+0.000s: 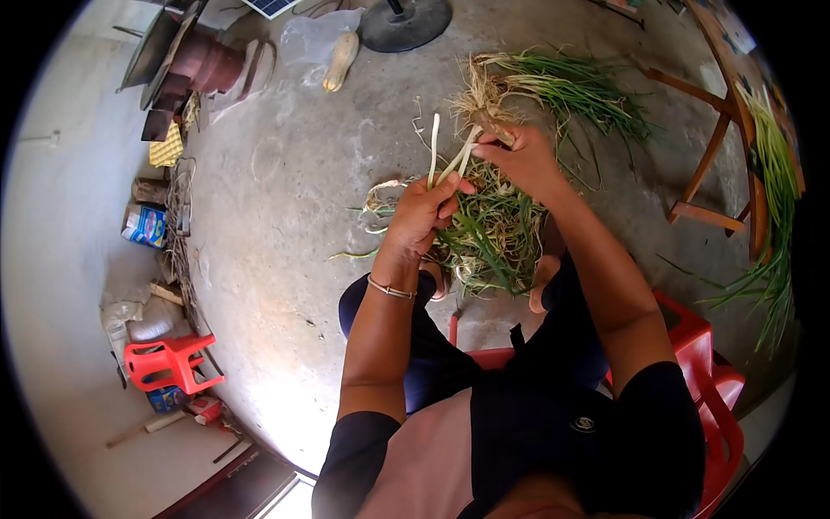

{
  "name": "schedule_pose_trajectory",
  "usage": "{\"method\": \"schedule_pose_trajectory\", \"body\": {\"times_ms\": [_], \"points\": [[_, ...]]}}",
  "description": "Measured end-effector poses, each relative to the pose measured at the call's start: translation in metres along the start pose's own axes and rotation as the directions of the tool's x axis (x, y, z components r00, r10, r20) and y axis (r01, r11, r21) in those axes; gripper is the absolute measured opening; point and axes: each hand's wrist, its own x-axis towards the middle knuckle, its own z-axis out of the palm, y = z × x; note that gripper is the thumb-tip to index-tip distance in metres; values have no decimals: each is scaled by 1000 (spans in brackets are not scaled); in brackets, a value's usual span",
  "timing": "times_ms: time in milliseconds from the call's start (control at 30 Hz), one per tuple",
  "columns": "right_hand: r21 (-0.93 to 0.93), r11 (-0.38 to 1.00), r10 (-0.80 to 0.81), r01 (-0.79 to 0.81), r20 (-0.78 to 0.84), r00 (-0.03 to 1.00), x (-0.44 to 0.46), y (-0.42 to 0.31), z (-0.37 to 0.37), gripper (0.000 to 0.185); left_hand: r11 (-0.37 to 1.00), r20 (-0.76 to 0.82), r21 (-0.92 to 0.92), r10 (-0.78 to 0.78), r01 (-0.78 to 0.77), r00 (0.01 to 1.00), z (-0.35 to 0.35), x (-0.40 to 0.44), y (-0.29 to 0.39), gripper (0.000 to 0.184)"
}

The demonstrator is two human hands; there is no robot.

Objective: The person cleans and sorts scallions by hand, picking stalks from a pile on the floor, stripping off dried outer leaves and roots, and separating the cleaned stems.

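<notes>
- Head camera, far left: a small red plastic chair (177, 359) stands by the pale wall, with a blue-and-white printed packet (144, 225) and a yellow textured piece (166, 147) farther up along the same side.
- Next, on the grey concrete floor (259, 208), a long tan squash (342, 60) lies at the edge of a clear plastic bag (309, 41), near a round black base (405, 24).
- Toward the middle, the left hand (424, 208), with a bracelet (392, 287) at its wrist, is closed around slender white-and-pale-green onion stalks (434, 147), which stick up past its fingers, above the floor.
- Below both hands, a loose heap of green and yellowed leaves (493, 238) lies on the floor between the person's feet.
- Just right of the left hand, the right hand (523, 156) pinches at the upper end of the stalks; its fingertips partly hide the exact grip.
- Beyond it lies a bundle of green onions with tangled, straw-coloured roots (588, 91).
- Far right, long green onion leaves (774, 164) drape over a brown wooden table (718, 52), and a larger red plastic chair (692, 342) stands lower down, beside the person.
</notes>
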Motion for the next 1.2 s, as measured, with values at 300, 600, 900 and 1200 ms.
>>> {"method": "schedule_pose_trajectory", "body": {"times_ms": [300, 600, 900, 1200], "points": [[-517, 856, -250, 27, -367, 896, 12, 3, -43, 29, 1000, -10, -8, -11, 11, 1000, -9, -4, 7, 27], [-354, 934, -14, -47, -166, 986, 7, -4, -60, 22, 998, -97, 54, 28, -23, 995, -26, -8, 11, 28], [-450, 835, -220, 317, 255, 941, 5, -1, -19, 38, 989, -22, 147, -16, 19, 1000, -15, -4, 12, 28], [-576, 736, -245, 356, 263, 933, -2, -1, -12, 20, 990, -43, 140, 24, -17, 999, -22, -7, 14, 27]]}}
